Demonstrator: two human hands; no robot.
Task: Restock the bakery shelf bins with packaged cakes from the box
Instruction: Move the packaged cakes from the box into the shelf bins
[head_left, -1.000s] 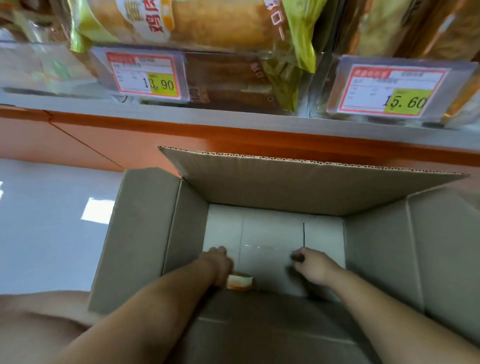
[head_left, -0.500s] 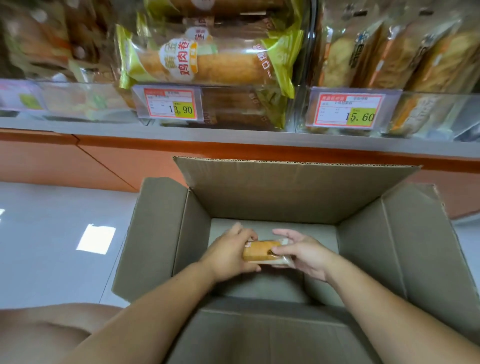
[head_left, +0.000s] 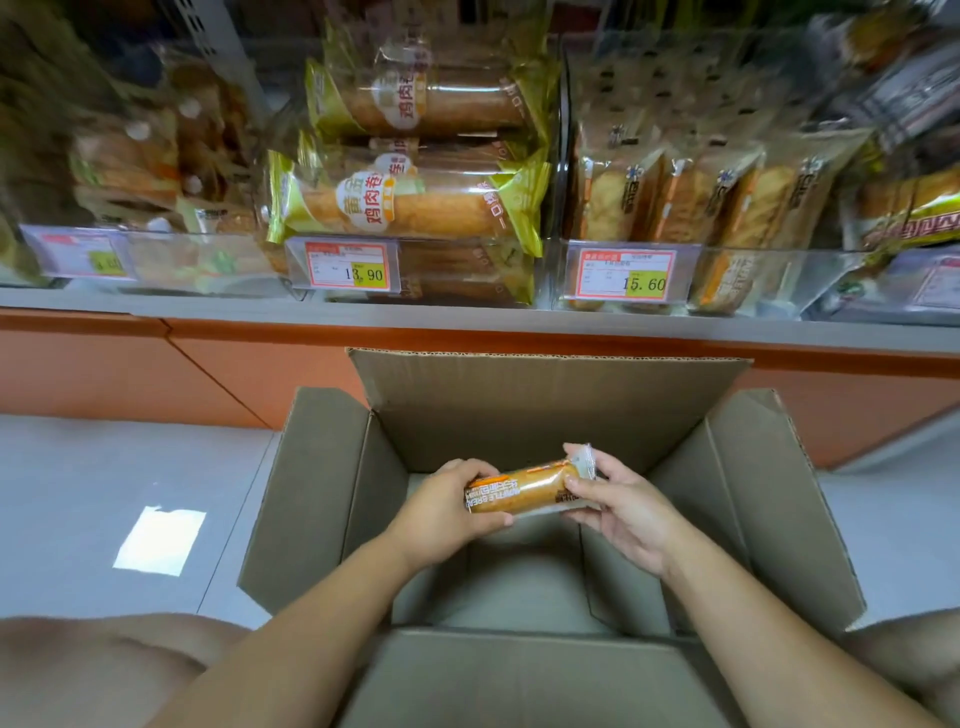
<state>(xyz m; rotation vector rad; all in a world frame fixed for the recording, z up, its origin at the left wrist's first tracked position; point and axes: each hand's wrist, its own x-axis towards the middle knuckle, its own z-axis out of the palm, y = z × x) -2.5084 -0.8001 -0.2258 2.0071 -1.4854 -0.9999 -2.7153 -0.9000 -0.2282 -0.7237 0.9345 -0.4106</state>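
Note:
A packaged cake (head_left: 524, 488), golden brown in a clear wrapper with orange print, is held level above the open cardboard box (head_left: 322, 499). My left hand (head_left: 447, 514) grips its left end. My right hand (head_left: 623, 504) pinches its right end by the crimped seal. No other cakes show inside the box. Above the box, clear shelf bins (head_left: 753, 280) hold packaged cakes: a middle bin with green-wrapped rolls (head_left: 415, 202) and a right bin with orange-striped packs (head_left: 691, 197).
Price tags reading 13.90 (head_left: 347, 266) and 15.60 (head_left: 627, 274) hang on the bin fronts. An orange base panel (head_left: 234, 374) runs under the grey shelf edge. Grey floor (head_left: 104, 493) lies left of the box. My knees frame the bottom corners.
Both hands rose from the box bottom, taking hold of the cake and lifting it above the box floor. The view tilted up, showing more of the shelf bins.

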